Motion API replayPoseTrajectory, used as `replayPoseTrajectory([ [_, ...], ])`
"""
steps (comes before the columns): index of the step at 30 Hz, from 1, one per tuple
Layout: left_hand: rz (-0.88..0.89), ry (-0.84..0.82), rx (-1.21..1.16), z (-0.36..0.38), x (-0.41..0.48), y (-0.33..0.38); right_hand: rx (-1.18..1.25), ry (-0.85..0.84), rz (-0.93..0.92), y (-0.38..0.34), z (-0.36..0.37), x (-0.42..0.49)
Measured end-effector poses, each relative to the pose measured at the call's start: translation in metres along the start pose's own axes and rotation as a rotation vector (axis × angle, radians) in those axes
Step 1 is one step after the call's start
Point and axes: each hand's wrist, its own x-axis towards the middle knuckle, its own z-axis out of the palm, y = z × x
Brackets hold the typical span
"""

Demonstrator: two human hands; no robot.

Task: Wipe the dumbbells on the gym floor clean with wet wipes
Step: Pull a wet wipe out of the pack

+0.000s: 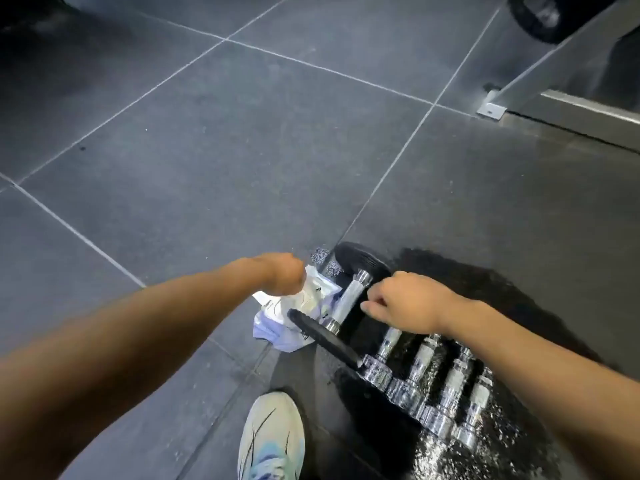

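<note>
A black-headed dumbbell (349,296) with a chrome handle lies on the dark floor mat at centre. To its left lies a white and lilac wet wipes pack (298,317). My left hand (282,275) is curled at the pack's upper edge and seems to grip it; its fingers are hidden behind the wrist. My right hand (405,303) hovers just right of the dumbbell's handle with fingers loosely curled, and I see nothing in it. A row of several chrome dumbbells (433,386) lies below my right hand.
Grey floor tiles (207,150) spread to the left and far side. A metal frame foot (491,109) and rail stand at the upper right, with a black weight plate (540,15) above. My light-coloured shoe (272,441) is at the bottom centre.
</note>
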Motion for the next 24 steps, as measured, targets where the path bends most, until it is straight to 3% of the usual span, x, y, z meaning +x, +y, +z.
replayPoseTrajectory([
  [5,-0.169,0.01,0.023,0.041,0.018,0.001,0.076,0.052,0.036,0.01,0.026,0.013],
  [9,-0.267,0.066,-0.089,0.058,0.02,-0.003,0.208,0.113,0.071,0.011,0.039,0.009],
  [15,-0.317,0.169,-0.166,0.07,0.021,-0.001,0.341,0.165,0.097,0.001,0.051,-0.003],
  [24,-0.255,0.162,-0.21,0.086,0.02,-0.007,0.521,0.172,0.184,-0.003,0.086,-0.023],
])
